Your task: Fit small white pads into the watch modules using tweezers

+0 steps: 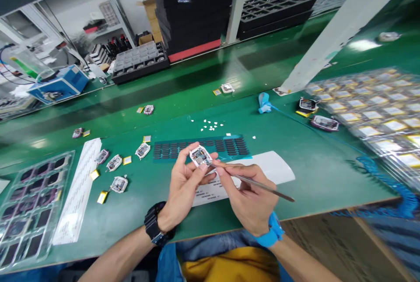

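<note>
Above bench: left hand (183, 181) grip on casing (200, 156), right hand (249, 199) on tweezers (259, 184); tray (29, 212) perhaps screens.

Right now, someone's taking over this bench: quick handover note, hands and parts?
Left hand: holds the small white device, open side up.
Right hand: grips tweezers, tip at the device.
Black pad sheet lies just behind on the green bench.
Similar devices with yellow parts lie to the left; clear tray far left, filled trays right.
Done or left: cannot tell.

green bench (315, 172) carries pad sheet (226, 146), paper strip (77, 190), trays (28, 209).
</note>
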`<state>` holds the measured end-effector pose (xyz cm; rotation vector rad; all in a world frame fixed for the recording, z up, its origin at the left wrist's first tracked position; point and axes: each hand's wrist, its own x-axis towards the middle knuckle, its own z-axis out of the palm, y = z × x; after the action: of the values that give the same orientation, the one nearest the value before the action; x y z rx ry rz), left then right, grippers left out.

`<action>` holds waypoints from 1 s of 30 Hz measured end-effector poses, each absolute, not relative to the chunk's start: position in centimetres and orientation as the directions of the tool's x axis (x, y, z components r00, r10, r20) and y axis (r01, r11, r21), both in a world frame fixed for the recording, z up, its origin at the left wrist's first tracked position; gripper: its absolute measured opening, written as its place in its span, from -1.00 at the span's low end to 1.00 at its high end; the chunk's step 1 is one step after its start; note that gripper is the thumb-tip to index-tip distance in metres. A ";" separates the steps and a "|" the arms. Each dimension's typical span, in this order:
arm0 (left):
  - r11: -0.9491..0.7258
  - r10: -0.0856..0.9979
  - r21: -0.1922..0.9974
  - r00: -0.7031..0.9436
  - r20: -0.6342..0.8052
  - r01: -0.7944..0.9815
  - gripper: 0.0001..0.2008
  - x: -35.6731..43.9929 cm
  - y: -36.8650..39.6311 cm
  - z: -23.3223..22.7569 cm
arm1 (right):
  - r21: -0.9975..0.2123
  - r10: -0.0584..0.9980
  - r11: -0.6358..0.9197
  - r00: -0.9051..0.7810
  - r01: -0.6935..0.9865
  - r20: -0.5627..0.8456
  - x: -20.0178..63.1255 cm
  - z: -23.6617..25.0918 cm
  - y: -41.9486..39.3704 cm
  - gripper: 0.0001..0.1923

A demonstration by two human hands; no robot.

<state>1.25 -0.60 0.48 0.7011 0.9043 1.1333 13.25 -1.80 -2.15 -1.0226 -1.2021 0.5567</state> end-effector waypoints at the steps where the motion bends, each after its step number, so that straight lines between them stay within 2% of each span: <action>1: 0.278 0.960 0.865 0.136 -0.243 -0.417 -0.51 1.3 -0.6 0.5 | -0.865 0.818 0.472 0.281 0.170 0.502 13.3 -2.2 -1.9 -0.82; 7: 0.232 0.967 0.921 -0.027 -0.253 -0.313 -0.55 0.4 0.5 0.8 | -0.944 0.919 0.319 0.217 0.088 0.330 16.1 -0.2 0.2 -0.89; 11: 0.138 0.973 0.962 -0.148 -0.176 -0.236 -0.56 -0.7 2.1 1.2 | -0.965 0.975 0.199 -0.132 0.173 0.177 18.7 0.5 5.4 -0.71; 15: 0.070 0.982 0.961 -0.153 -0.114 -0.267 -0.56 -1.4 3.3 1.1 | -0.965 0.946 0.168 -0.309 0.204 0.100 19.3 -0.9 8.9 -0.68; 22: 0.254 0.958 0.892 -0.030 -0.285 -0.374 -0.56 -1.3 4.3 -1.0 | -0.967 0.959 0.129 -0.276 0.220 0.065 19.1 -2.5 8.7 -0.65; 26: 0.238 0.962 0.898 -0.040 -0.272 -0.370 -0.62 -1.1 4.2 -1.7 | -0.969 0.963 0.129 -0.261 0.211 0.071 19.3 -2.5 8.7 -0.65; 30: 0.240 0.958 0.904 -0.062 -0.278 -0.355 -0.66 -0.9 4.1 -1.6 | -0.953 0.962 0.133 -0.266 0.273 0.058 19.4 -2.5 9.1 -0.60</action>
<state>-0.86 4.06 -1.58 0.7044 1.1395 1.2353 19.36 9.13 -2.52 -1.2118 -1.6654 1.1688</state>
